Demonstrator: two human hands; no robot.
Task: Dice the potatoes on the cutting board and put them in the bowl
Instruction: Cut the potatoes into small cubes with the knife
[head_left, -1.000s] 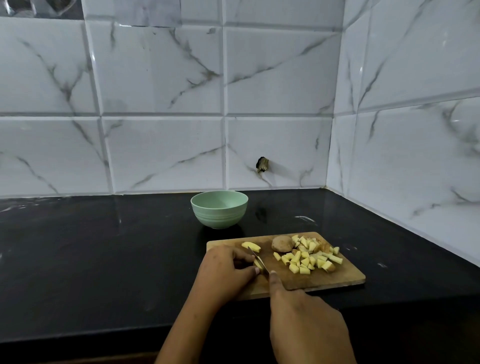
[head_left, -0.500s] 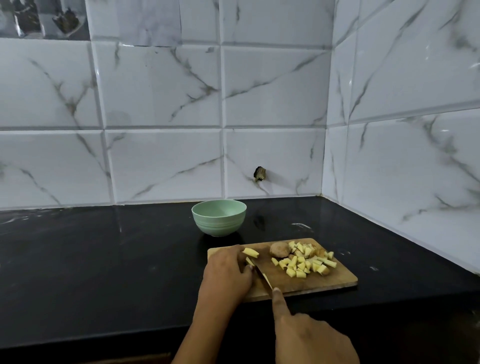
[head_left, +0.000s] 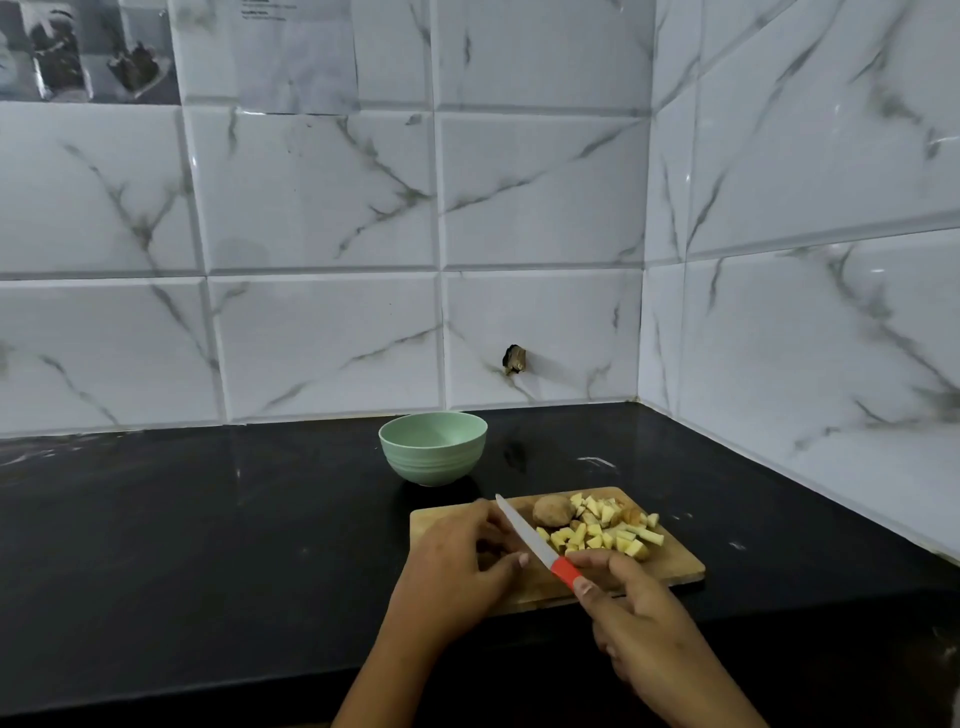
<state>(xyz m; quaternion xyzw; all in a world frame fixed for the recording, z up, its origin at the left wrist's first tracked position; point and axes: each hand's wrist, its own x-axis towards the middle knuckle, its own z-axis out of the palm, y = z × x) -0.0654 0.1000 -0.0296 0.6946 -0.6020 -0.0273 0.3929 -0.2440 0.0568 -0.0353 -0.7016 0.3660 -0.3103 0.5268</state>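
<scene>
A wooden cutting board (head_left: 680, 569) lies on the black counter. A whole brown potato (head_left: 552, 510) sits on it beside a pile of diced potato (head_left: 605, 534). My right hand (head_left: 641, 621) grips the red handle of a knife (head_left: 524, 532). Its blade is raised and slants up to the left over the board. My left hand (head_left: 457, 558) lies on the board's left half, fingers curled over the cut potato strips, which it hides. The green bowl (head_left: 432, 451) stands behind the board, and its inside looks bare.
White marble-patterned tiled walls meet in a corner at the back right. A dark chipped hole (head_left: 514, 359) marks the back wall. The black counter (head_left: 208, 519) stretches left of the board, and its front edge runs just below my forearms.
My right hand has lifted the knife off the board and drawn back to the right. My left hand now covers the strips it was steadying. The view has tilted upward.
</scene>
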